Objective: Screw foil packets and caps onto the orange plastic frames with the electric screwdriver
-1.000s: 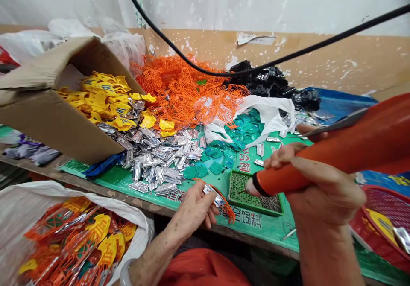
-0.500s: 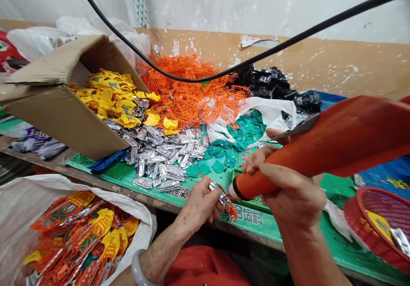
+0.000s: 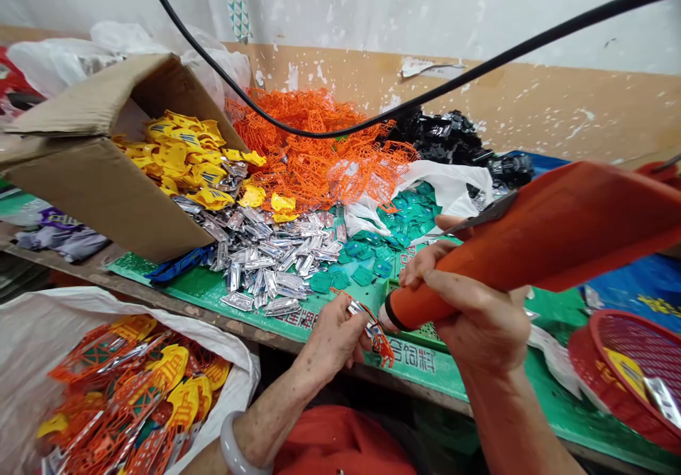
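One second ago the red-wrapped tool (image 3: 479, 269) pointed into the green tray (image 3: 428, 336); now its tip meets, or nearly meets, the orange-and-silver piece (image 3: 375, 330) at lower centre, contact being hard to tell. The left hand (image 3: 333, 333) pinches that piece; the right hand's (image 3: 479, 319) fingers wrap the tool. A printed green sheet (image 3: 564, 404) covers the bench below a flaking wall (image 3: 479, 7), with a cardboard box (image 3: 111, 191) at left.

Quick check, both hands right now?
Left hand: closed, holding an orange-and-silver piece.
Right hand: closed around an orange-red tool, its tip close to the piece.
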`<action>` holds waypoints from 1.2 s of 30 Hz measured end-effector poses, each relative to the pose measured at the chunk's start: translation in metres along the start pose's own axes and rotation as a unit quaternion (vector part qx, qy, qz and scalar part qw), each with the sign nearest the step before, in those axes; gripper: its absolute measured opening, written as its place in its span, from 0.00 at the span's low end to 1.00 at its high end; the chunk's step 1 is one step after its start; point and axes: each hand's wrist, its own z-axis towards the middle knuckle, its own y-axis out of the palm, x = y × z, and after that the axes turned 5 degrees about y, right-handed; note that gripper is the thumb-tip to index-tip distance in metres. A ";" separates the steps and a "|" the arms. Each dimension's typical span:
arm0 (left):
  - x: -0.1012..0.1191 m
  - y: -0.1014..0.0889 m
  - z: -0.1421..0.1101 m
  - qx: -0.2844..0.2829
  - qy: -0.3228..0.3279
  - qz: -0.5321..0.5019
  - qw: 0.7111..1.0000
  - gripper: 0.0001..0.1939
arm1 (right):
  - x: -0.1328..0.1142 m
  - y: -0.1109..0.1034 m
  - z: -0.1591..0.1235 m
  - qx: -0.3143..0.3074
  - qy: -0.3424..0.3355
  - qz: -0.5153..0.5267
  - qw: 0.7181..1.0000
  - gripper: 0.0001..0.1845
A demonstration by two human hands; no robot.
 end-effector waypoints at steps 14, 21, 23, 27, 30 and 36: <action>-0.007 0.005 0.000 0.016 -0.008 -0.051 0.999 0.08 | 0.011 -0.011 -0.008 -0.044 -0.024 -0.142 0.989 0.15; -0.011 0.005 -0.002 0.032 -0.010 -0.077 0.996 0.07 | 0.019 -0.006 -0.011 -0.051 -0.022 -0.140 0.989 0.24; -0.011 0.004 -0.003 0.036 -0.007 -0.078 0.996 0.08 | 0.021 -0.004 -0.012 -0.043 -0.014 -0.145 0.988 0.24; -0.015 0.005 -0.002 0.039 -0.002 -0.076 0.996 0.08 | 0.025 -0.003 -0.014 -0.023 0.004 -0.146 0.989 0.23; -0.017 0.006 -0.002 0.044 0.003 -0.066 0.997 0.06 | 0.024 -0.004 -0.015 -0.039 0.002 -0.114 0.993 0.23; 0.003 -0.005 -0.013 0.002 0.033 -0.005 0.999 0.04 | 0.003 -0.016 -0.012 -0.069 -0.010 0.004 0.998 0.22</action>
